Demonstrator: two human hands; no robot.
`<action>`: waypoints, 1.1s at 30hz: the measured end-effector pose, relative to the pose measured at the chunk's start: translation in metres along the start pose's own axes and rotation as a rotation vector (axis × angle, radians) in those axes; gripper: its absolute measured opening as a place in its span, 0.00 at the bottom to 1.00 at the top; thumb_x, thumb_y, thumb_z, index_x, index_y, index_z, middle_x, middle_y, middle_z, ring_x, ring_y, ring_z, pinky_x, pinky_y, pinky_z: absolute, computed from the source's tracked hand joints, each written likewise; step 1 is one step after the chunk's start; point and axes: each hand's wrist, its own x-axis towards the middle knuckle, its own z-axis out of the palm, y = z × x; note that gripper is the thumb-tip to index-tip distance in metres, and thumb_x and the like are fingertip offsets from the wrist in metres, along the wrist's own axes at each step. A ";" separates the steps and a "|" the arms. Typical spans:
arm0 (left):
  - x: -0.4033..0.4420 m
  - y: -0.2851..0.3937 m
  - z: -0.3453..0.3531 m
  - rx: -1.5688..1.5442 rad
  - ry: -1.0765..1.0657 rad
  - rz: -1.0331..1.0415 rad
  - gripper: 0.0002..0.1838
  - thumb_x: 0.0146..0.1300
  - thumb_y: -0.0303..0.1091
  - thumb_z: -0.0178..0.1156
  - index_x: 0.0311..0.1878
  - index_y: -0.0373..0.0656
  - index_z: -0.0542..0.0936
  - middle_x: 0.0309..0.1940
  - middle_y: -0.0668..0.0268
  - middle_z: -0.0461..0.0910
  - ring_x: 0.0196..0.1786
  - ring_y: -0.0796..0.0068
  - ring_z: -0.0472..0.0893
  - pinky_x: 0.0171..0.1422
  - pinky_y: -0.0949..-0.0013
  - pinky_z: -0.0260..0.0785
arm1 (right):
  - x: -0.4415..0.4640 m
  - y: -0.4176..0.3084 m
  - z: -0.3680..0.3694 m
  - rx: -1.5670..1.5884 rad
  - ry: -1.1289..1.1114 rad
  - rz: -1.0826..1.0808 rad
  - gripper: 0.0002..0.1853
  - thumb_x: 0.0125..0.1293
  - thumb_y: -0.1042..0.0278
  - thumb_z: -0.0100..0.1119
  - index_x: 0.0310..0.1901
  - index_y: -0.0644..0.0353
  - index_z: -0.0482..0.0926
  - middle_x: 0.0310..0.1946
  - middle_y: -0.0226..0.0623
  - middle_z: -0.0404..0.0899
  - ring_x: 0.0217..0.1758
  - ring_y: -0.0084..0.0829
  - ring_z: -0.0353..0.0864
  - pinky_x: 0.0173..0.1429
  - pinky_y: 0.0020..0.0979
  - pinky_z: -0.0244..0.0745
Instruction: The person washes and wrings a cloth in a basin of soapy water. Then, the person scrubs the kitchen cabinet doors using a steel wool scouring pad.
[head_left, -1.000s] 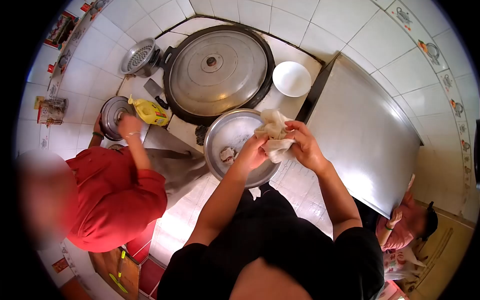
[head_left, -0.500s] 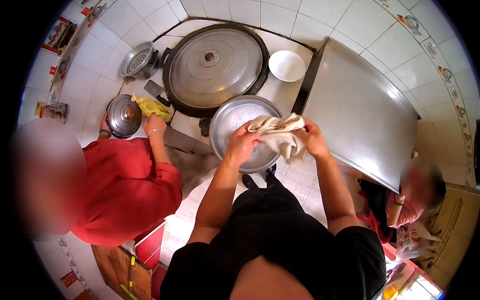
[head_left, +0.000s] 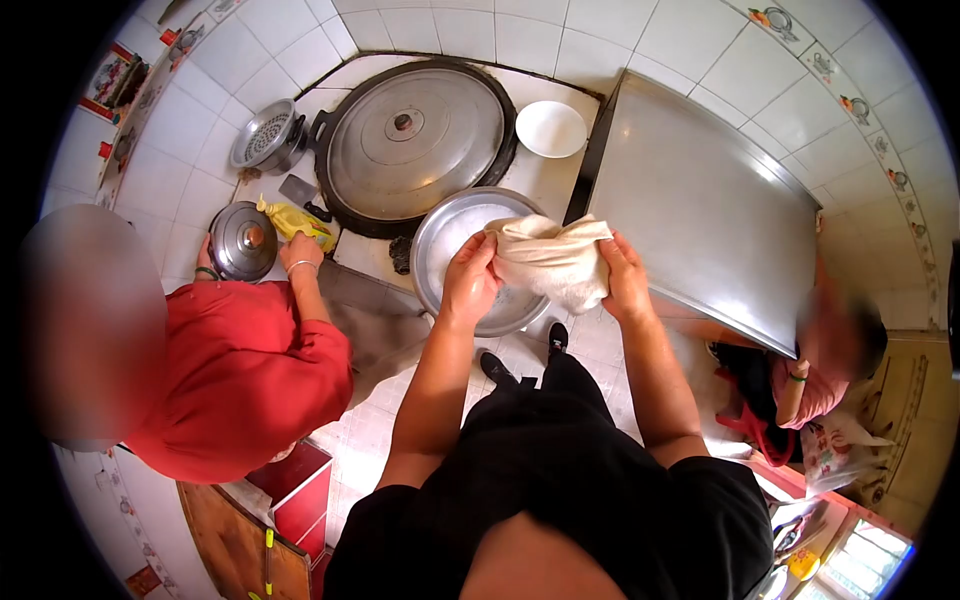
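Note:
A cream cloth [head_left: 552,262] is stretched between my two hands, its top edge folded over. My left hand [head_left: 472,280] grips its left end, and my right hand [head_left: 624,276] grips the right end. Beneath the cloth and my left hand is a round metal basin [head_left: 428,250], partly hidden by them, at the front edge of the white tiled stove top [head_left: 372,258]. A big round metal lid [head_left: 415,140] covers the wok behind the basin. To the right of that lid sits a white bowl [head_left: 551,129].
A person in red [head_left: 240,370] at the left holds a pot lid [head_left: 243,242] near a yellow bottle [head_left: 297,220], a cleaver [head_left: 298,190] and a strainer [head_left: 268,134]. A metal counter [head_left: 705,200] spans the right, with another person [head_left: 815,395] at its near corner.
The cloth has gone from bunched to spread wider between my hands. The person in red has moved a hand from the pot lid to beside the yellow bottle. My view has shifted.

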 end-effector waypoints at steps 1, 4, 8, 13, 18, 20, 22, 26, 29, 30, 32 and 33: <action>-0.003 0.002 0.007 0.045 0.073 -0.044 0.18 0.76 0.42 0.56 0.60 0.40 0.75 0.48 0.66 0.81 0.50 0.73 0.81 0.55 0.66 0.76 | 0.001 0.000 0.001 -0.018 0.039 0.021 0.18 0.78 0.62 0.48 0.61 0.66 0.73 0.52 0.40 0.81 0.53 0.31 0.82 0.58 0.32 0.79; -0.011 -0.003 0.031 0.140 0.273 -0.050 0.24 0.73 0.45 0.60 0.63 0.38 0.74 0.52 0.63 0.79 0.52 0.75 0.80 0.55 0.71 0.74 | 0.010 0.002 0.008 -0.085 0.102 0.059 0.20 0.78 0.62 0.48 0.63 0.66 0.71 0.54 0.42 0.80 0.54 0.32 0.81 0.58 0.32 0.78; -0.010 -0.028 0.026 0.351 -0.006 -0.050 0.23 0.72 0.40 0.62 0.63 0.36 0.74 0.53 0.64 0.79 0.54 0.75 0.80 0.59 0.70 0.74 | 0.020 -0.003 -0.002 0.022 -0.129 0.115 0.28 0.76 0.54 0.52 0.69 0.64 0.65 0.62 0.44 0.74 0.65 0.35 0.74 0.69 0.36 0.69; -0.003 -0.047 0.044 0.062 -0.022 -0.047 0.22 0.74 0.44 0.59 0.63 0.40 0.75 0.55 0.65 0.80 0.55 0.74 0.80 0.61 0.68 0.73 | -0.009 -0.010 -0.002 0.067 -0.309 0.342 0.34 0.74 0.50 0.56 0.72 0.63 0.61 0.65 0.45 0.73 0.68 0.37 0.73 0.70 0.41 0.70; -0.014 0.007 0.036 0.378 0.380 0.379 0.19 0.72 0.48 0.60 0.54 0.43 0.76 0.51 0.61 0.81 0.48 0.72 0.81 0.49 0.70 0.78 | -0.023 -0.083 0.024 0.165 -0.281 0.265 0.29 0.75 0.54 0.57 0.68 0.64 0.66 0.60 0.46 0.78 0.61 0.39 0.80 0.64 0.41 0.77; -0.015 0.017 0.008 0.329 0.453 0.346 0.14 0.74 0.44 0.59 0.52 0.44 0.76 0.49 0.64 0.81 0.46 0.75 0.81 0.47 0.69 0.77 | -0.043 -0.130 0.041 0.051 -0.346 0.080 0.27 0.75 0.55 0.56 0.67 0.64 0.66 0.59 0.47 0.78 0.59 0.40 0.81 0.63 0.41 0.79; -0.023 0.008 0.021 0.325 0.438 0.270 0.15 0.73 0.44 0.59 0.53 0.45 0.76 0.48 0.65 0.81 0.46 0.75 0.81 0.46 0.69 0.78 | -0.068 -0.170 0.054 -0.068 -0.566 -0.164 0.27 0.75 0.55 0.56 0.67 0.64 0.67 0.58 0.47 0.78 0.59 0.40 0.81 0.63 0.41 0.79; -0.037 -0.050 0.034 0.390 0.418 0.087 0.13 0.73 0.42 0.60 0.52 0.44 0.76 0.47 0.65 0.81 0.45 0.74 0.81 0.46 0.69 0.78 | -0.098 -0.197 0.078 -0.189 -1.014 -0.501 0.26 0.75 0.55 0.56 0.66 0.64 0.67 0.58 0.47 0.78 0.59 0.40 0.81 0.63 0.41 0.79; -0.025 -0.095 -0.014 0.464 0.442 0.017 0.12 0.73 0.39 0.59 0.52 0.43 0.77 0.45 0.65 0.81 0.43 0.72 0.82 0.45 0.70 0.79 | -0.108 -0.188 0.094 -0.219 -1.187 -0.585 0.26 0.75 0.55 0.55 0.65 0.64 0.68 0.57 0.48 0.78 0.59 0.40 0.81 0.62 0.41 0.79; -0.030 -0.098 -0.024 0.496 0.457 -0.005 0.12 0.73 0.39 0.59 0.52 0.43 0.77 0.45 0.65 0.81 0.42 0.72 0.82 0.45 0.70 0.79 | -0.111 -0.183 0.100 -0.220 -1.215 -0.599 0.25 0.75 0.56 0.55 0.65 0.64 0.68 0.57 0.48 0.78 0.59 0.40 0.81 0.62 0.41 0.79; -0.040 -0.104 -0.029 0.558 0.397 -0.020 0.12 0.72 0.38 0.61 0.53 0.43 0.76 0.46 0.66 0.80 0.44 0.73 0.81 0.46 0.71 0.78 | -0.114 -0.176 0.108 -0.211 -1.246 -0.626 0.25 0.75 0.56 0.55 0.65 0.64 0.68 0.57 0.48 0.78 0.59 0.41 0.81 0.62 0.41 0.79; -0.037 -0.107 -0.029 0.584 0.346 -0.028 0.12 0.71 0.37 0.61 0.53 0.43 0.76 0.47 0.66 0.80 0.45 0.73 0.81 0.47 0.71 0.77 | -0.113 -0.169 0.109 -0.212 -1.256 -0.637 0.25 0.75 0.56 0.55 0.65 0.64 0.68 0.57 0.48 0.78 0.59 0.41 0.81 0.62 0.41 0.79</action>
